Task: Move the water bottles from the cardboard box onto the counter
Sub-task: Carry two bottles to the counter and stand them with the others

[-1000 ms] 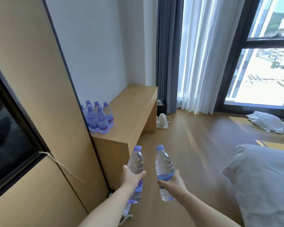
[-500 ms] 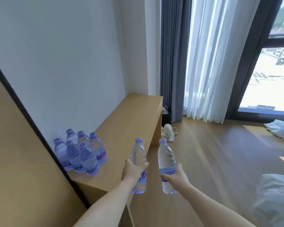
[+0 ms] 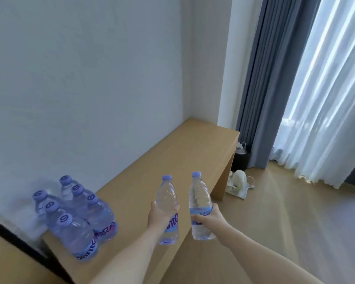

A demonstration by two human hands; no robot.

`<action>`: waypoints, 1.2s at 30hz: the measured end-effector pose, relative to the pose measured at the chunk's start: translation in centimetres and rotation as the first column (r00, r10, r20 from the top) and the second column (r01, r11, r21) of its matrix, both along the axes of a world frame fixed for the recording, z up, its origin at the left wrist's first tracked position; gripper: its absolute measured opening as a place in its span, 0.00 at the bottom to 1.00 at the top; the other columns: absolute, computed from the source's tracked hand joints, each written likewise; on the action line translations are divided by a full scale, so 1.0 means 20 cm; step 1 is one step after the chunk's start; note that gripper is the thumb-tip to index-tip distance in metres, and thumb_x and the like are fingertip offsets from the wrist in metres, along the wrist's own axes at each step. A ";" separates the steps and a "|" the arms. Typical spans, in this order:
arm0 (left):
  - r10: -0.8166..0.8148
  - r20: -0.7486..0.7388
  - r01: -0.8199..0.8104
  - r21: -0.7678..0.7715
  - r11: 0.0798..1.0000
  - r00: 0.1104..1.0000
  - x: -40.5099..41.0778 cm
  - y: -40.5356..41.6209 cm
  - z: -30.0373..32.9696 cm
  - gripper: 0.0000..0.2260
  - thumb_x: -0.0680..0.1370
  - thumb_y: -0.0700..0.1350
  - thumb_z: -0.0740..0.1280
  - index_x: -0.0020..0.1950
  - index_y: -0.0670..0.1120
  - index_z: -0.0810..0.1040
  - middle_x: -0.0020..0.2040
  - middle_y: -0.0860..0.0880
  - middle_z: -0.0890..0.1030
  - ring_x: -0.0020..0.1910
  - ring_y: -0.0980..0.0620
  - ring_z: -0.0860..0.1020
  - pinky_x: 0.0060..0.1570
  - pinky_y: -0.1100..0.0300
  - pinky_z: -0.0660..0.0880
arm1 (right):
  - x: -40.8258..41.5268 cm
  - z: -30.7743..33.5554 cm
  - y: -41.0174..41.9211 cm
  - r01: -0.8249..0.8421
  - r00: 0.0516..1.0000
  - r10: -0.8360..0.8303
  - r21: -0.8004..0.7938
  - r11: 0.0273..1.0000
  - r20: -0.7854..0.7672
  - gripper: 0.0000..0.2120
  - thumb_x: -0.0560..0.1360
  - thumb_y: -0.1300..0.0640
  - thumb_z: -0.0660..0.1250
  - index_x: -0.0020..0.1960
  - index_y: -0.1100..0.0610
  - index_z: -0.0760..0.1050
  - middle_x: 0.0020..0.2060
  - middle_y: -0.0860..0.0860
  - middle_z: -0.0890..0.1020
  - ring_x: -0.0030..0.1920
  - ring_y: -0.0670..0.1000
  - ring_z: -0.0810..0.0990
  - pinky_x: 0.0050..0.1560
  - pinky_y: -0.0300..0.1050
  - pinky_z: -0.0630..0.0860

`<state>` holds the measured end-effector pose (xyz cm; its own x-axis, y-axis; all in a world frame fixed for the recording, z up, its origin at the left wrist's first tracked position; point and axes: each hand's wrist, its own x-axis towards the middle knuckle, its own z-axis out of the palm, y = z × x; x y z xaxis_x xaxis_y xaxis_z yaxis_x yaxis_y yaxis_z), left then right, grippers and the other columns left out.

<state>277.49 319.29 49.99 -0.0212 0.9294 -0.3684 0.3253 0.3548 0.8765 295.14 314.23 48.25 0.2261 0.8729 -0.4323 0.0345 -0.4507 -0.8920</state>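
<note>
Closing on table (image 3: 172,160), head view: since a second ago table has grown large and slid under hands; bed and window gone from frame. Left hand (image 3: 159,215), fingers wrapped round left bottle (image 3: 167,208), now above table's near edge. Right hand (image 3: 208,219), fingers curled round right bottle (image 3: 200,206), off table edge, over floor. Both bottles upright, just apart. Cluster (image 3: 76,216) stands at 9 o'clock from hands, near wall. Box not in view. Judgement: carry almost done, set-down beside cluster next.
</note>
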 end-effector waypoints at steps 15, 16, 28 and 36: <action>0.295 -0.310 -0.281 0.091 0.956 0.904 -0.18 0.64 -0.07 0.19 0.57 0.60 0.69 0.45 0.57 0.75 0.42 0.55 0.82 0.45 0.50 0.81 0.46 0.57 0.77 | -0.15 -0.11 1.00 -0.497 0.860 0.494 -0.005 0.868 0.130 0.20 0.53 0.51 0.68 0.44 0.48 0.68 0.38 0.47 0.76 0.42 0.52 0.72 0.42 0.45 0.70; 0.322 -0.331 -0.298 0.122 0.947 0.887 -0.20 0.68 -0.07 0.16 0.57 0.58 0.69 0.42 0.58 0.74 0.40 0.56 0.82 0.43 0.51 0.81 0.44 0.58 0.77 | -0.18 -0.10 1.04 -0.499 0.858 0.497 -0.024 0.867 0.126 0.24 0.52 0.49 0.69 0.48 0.46 0.69 0.40 0.47 0.78 0.43 0.52 0.75 0.42 0.43 0.72; 0.675 0.004 -0.658 0.229 0.718 0.738 -0.38 0.82 -0.14 0.11 0.59 0.41 0.68 0.39 0.39 0.77 0.34 0.43 0.81 0.34 0.50 0.78 0.30 0.61 0.73 | -0.56 -0.14 1.44 -0.700 0.705 0.684 0.025 0.714 0.189 0.31 0.61 0.60 0.77 0.56 0.41 0.67 0.52 0.47 0.64 0.55 0.50 0.71 0.51 0.42 0.71; 0.788 -0.059 -0.750 0.274 0.603 0.612 -0.41 0.87 -0.11 0.20 0.65 0.33 0.72 0.37 0.58 0.71 0.32 0.59 0.77 0.33 0.65 0.75 0.34 0.74 0.71 | -0.70 -0.15 1.61 -0.802 0.565 0.709 0.080 0.592 0.421 0.32 0.61 0.58 0.79 0.62 0.57 0.70 0.47 0.48 0.71 0.56 0.56 0.73 0.59 0.52 0.70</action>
<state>269.32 336.66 47.85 -0.8022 0.5890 -0.0981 0.1533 0.3620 0.9195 281.05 346.39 45.28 -0.4894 0.8424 -0.2253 0.5523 0.0995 -0.8277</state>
